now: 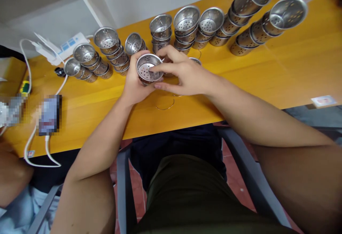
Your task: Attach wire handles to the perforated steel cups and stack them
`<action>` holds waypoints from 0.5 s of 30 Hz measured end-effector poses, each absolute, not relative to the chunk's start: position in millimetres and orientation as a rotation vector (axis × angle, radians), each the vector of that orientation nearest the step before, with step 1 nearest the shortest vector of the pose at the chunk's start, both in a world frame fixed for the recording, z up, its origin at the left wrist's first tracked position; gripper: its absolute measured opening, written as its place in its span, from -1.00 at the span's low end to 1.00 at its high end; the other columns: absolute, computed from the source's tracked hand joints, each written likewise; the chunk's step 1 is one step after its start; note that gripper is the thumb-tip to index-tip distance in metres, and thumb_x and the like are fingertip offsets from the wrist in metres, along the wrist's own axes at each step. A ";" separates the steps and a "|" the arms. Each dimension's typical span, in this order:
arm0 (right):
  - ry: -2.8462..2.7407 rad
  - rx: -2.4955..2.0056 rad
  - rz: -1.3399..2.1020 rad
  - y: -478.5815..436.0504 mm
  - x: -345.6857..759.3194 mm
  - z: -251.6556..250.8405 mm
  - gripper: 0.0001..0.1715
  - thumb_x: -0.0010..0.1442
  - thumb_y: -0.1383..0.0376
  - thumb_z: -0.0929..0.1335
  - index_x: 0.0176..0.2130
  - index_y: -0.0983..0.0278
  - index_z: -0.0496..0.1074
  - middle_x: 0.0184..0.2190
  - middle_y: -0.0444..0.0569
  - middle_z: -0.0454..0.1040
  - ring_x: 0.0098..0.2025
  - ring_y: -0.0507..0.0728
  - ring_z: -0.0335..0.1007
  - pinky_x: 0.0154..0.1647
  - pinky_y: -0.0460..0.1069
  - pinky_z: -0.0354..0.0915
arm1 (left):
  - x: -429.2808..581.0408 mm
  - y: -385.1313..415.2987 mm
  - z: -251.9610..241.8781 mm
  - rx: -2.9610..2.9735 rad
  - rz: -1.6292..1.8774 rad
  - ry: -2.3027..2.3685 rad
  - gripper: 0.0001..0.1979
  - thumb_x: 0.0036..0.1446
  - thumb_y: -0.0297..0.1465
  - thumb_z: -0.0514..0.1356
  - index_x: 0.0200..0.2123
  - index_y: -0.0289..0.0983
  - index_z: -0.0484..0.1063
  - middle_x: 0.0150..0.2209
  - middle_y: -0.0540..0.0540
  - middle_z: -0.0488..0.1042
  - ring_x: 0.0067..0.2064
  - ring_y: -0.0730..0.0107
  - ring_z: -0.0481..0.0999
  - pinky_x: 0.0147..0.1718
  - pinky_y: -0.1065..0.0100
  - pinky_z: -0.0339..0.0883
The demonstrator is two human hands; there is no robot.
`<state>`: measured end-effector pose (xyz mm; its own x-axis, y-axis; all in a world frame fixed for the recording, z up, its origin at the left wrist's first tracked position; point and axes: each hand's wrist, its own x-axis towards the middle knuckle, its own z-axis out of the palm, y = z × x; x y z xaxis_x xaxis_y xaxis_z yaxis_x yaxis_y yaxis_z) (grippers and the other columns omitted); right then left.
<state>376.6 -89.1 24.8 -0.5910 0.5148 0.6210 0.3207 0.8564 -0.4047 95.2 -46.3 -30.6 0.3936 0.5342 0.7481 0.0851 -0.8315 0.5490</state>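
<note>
Wrapped round a perforated metal cup (146,72), my left hand (133,80) holds it with its mouth turned up toward the camera. My right hand (184,71) is at the cup's right side, its index fingertip inside the rim and the thumb by the outer wall. The right fingers are bent and partly apart; whether something small is between them cannot be made out. Just below the hands, a thin curved wire (165,108) lies on the orange table (107,109). Part of another metal cup's rim (196,61) shows behind my right wrist.
Stacks of perforated cups (187,20) line the table's back, with long leaning stacks (287,14) at the right. A power strip (71,46), white cables and a phone (50,114) are at the left. Another person's arm (13,173) shows at the lower left.
</note>
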 end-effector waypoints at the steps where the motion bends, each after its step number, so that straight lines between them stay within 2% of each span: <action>1: -2.255 -0.588 0.312 -89.2 375.7 23.1 -0.42 0.67 -0.04 0.60 0.50 0.05 0.76 0.51 0.25 0.62 0.54 0.53 0.62 0.61 0.47 0.60 | 96.3 -49.5 -29.0 2.226 1.380 0.576 -0.03 0.54 0.38 0.53 0.66 0.14 0.21 0.38 -0.08 0.68 0.33 0.10 0.74 0.32 -0.12 0.76; 4: -2.247 -0.540 0.321 -87.3 375.5 21.1 -0.41 0.69 -0.05 0.59 0.53 0.06 0.74 0.50 0.25 0.62 0.56 0.51 0.60 0.64 0.47 0.59 | 96.5 -51.8 -30.7 2.246 1.300 0.648 -0.02 0.58 0.43 0.44 0.69 0.14 0.10 0.44 -0.11 0.62 0.42 0.03 0.71 0.41 -0.17 0.70; 7: -2.165 -0.519 0.352 -84.8 378.0 23.9 -0.35 0.72 -0.16 0.56 0.55 0.07 0.71 0.49 0.25 0.62 0.56 0.52 0.59 0.63 0.46 0.62 | 89.3 -41.2 -37.4 2.273 1.418 0.552 0.17 0.37 0.53 0.53 0.69 0.15 0.11 0.43 -0.16 0.61 0.36 -0.09 0.76 0.36 -0.23 0.73; 9: -2.064 -0.532 0.378 -83.8 380.0 27.1 -0.26 0.72 -0.28 0.53 0.57 0.05 0.68 0.50 0.26 0.61 0.47 0.50 0.65 0.53 0.40 0.69 | 78.6 -31.9 -35.4 2.279 1.498 0.600 0.30 0.21 0.53 0.65 0.69 0.16 0.12 0.50 -0.23 0.54 0.47 -0.27 0.70 0.46 -0.34 0.69; 12: -1.938 -0.620 0.414 -82.1 382.5 29.4 -0.19 0.71 -0.41 0.48 0.56 0.01 0.68 0.50 0.26 0.62 0.27 0.44 0.72 0.37 0.33 0.75 | 54.0 -21.6 -13.5 2.287 1.646 0.773 0.32 0.10 0.53 0.71 0.63 0.16 0.15 0.56 -0.23 0.40 0.66 -0.39 0.46 0.70 -0.44 0.49; 15: -1.891 -0.691 0.437 -77.6 383.1 25.8 -0.20 0.68 -0.46 0.49 0.48 -0.02 0.71 0.44 0.24 0.66 0.19 0.42 0.73 0.33 0.32 0.76 | 22.2 -15.0 20.8 2.313 1.994 0.806 0.21 0.22 0.59 0.58 0.61 0.09 0.24 0.54 -0.13 0.32 0.69 -0.34 0.26 0.89 -0.49 0.10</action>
